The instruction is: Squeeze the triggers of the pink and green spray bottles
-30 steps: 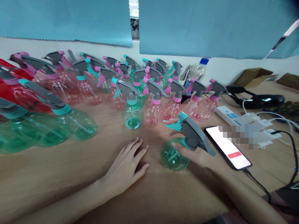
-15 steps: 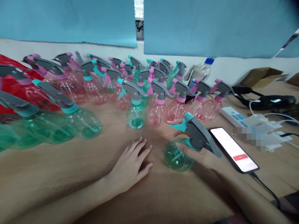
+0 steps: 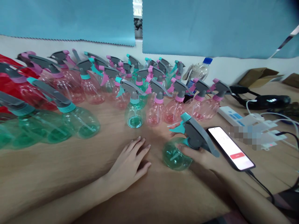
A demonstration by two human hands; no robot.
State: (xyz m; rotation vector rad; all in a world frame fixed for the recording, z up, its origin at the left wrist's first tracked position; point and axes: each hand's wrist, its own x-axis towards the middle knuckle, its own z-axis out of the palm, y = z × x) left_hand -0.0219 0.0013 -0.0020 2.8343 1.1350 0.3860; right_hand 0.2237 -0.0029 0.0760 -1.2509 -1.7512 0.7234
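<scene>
My right hand [image 3: 198, 155] is wrapped round the neck of a green spray bottle [image 3: 176, 155] with a grey and turquoise trigger head. The bottle leans, its head tipped to the right; whether its base touches the table I cannot tell. Flat on the wooden table [image 3: 93, 168], my left hand [image 3: 130, 163] lies with its fingers spread and nothing in it. Just beyond it stands a clear green-tinted spray bottle [image 3: 135, 116] with a turquoise collar. Beside that one is a pink spray bottle [image 3: 156, 112] with a pink collar.
Several more pink and green spray bottles [image 3: 80, 121] crowd the left and back. Right of my right hand lie a lit phone [image 3: 231, 147] on a cable and a white power strip [image 3: 233, 115] with plugs. A blue-capped water bottle [image 3: 202, 71] stands near the wall; a red bag [image 3: 7, 90] is far left.
The whole view has shifted slightly, so everything sits a little further left. Both hands keep their poses, and the right one still grips the green spray bottle.
</scene>
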